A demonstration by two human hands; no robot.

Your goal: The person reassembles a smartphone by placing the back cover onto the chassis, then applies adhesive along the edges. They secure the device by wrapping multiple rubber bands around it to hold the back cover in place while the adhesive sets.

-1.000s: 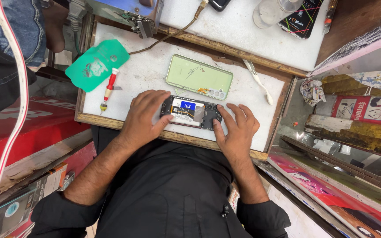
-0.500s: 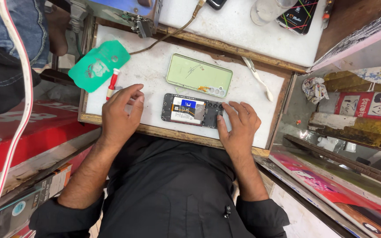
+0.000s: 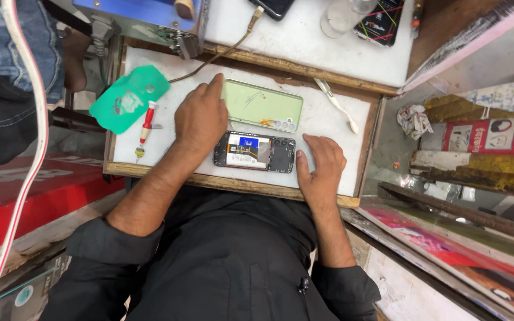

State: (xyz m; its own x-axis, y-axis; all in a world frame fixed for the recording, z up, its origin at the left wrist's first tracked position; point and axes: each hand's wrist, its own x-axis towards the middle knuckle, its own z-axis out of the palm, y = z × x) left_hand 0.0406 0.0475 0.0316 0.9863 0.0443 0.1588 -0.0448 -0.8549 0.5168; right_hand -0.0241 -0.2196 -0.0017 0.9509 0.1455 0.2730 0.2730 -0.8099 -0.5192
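- Our left hand point(image 3: 200, 119) lies flat, fingers spread, index tip touching the pale green back cover point(image 3: 263, 105).
- Our right hand point(image 3: 319, 166) rests open, gripping nothing, against the opened phone point(image 3: 255, 151).
- Phone lies mid white tray point(image 3: 340, 148), just below the cover.

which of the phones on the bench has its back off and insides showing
The opened phone lying between the left hand and right hand. Its board and battery show; the pale green back cover lies just beyond it.
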